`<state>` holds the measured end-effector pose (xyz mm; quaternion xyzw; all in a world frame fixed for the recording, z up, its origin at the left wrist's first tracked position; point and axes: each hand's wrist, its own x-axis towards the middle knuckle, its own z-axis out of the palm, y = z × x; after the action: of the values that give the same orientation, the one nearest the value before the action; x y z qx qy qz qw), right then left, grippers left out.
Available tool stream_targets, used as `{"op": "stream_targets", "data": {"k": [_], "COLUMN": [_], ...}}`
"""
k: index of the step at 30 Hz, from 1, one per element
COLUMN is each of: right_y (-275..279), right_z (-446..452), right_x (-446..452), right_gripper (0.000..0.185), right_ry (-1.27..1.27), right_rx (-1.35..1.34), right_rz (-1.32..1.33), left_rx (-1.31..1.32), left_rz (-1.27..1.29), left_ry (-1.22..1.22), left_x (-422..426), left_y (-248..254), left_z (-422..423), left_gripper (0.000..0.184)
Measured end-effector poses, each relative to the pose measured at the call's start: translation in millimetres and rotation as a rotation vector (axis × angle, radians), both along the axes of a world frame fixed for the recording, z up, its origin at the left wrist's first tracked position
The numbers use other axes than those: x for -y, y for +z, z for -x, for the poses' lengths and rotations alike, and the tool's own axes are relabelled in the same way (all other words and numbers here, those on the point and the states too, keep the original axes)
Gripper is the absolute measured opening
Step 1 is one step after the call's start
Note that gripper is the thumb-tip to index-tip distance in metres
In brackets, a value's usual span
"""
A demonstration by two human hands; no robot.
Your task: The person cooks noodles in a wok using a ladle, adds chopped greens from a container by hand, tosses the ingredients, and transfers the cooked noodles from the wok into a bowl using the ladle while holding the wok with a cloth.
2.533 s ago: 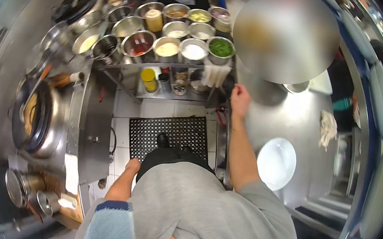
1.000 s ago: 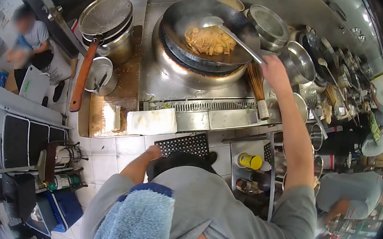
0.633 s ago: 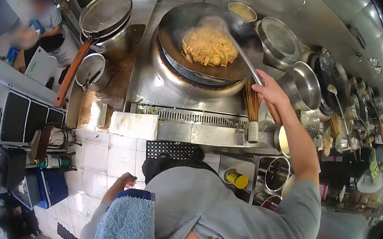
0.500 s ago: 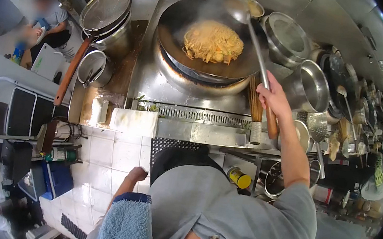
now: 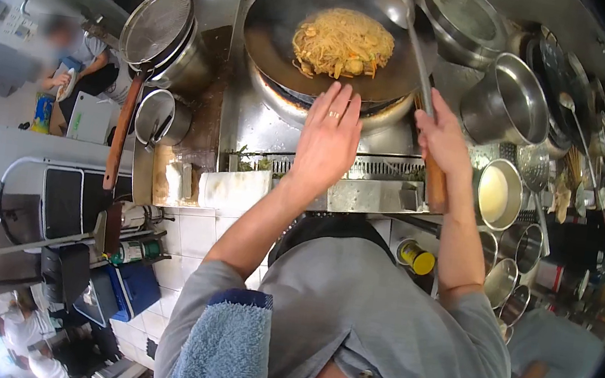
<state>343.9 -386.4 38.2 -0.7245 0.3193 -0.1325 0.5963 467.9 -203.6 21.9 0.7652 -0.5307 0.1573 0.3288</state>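
A pile of fried noodles [image 5: 345, 41] with bits of vegetable sits in the middle of a large dark wok [image 5: 270, 53] on the stove. My left hand [image 5: 330, 133] is held flat just in front of the wok's near rim, fingers stretched out and holding nothing; I cannot tell whether it touches the rim. My right hand [image 5: 446, 140] grips the long handle of a metal ladle [image 5: 394, 5]. The ladle's bowl lies over the wok's far right side, and its wooden grip points back at me.
A strainer with a wooden handle [image 5: 158, 24] rests on a pot at left, beside a metal cup [image 5: 153, 122]. A folded white cloth [image 5: 236, 190] lies on the front edge. Steel pots [image 5: 513, 101] stand at right. A person [image 5: 84, 60] sits far left.
My left hand has come up from beside my body to the wok's front. The ladle stays in my right hand. The view has shifted slightly.
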Motion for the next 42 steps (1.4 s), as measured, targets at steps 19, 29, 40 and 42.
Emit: {"op": "stream_targets", "data": {"k": [19,29,40,42], "right_y": [2,57,38,59], "right_z": [-70,76,87,87], "right_x": [12,-6,-35,-32], "right_gripper": [0.053,0.073,0.067,0.066], "right_ry": [0.391,0.521,0.52,0.544], "right_rx": [-0.09,-0.258,-0.442,-0.439], "right_rz": [-0.112,0.969,0.475,0.427], "left_rx": [-0.066,-0.031,-0.116,-0.089], "left_rz": [-0.111,-0.044,-0.122,-0.151], "left_ry": [0.081,0.079,0.142,0.106], "left_x": [27,30,42,18], "left_y": [-17,-21,-48,-15], "left_z": [-14,-13,-12,13], "left_gripper": [0.021,0.018,0.018,0.019]}}
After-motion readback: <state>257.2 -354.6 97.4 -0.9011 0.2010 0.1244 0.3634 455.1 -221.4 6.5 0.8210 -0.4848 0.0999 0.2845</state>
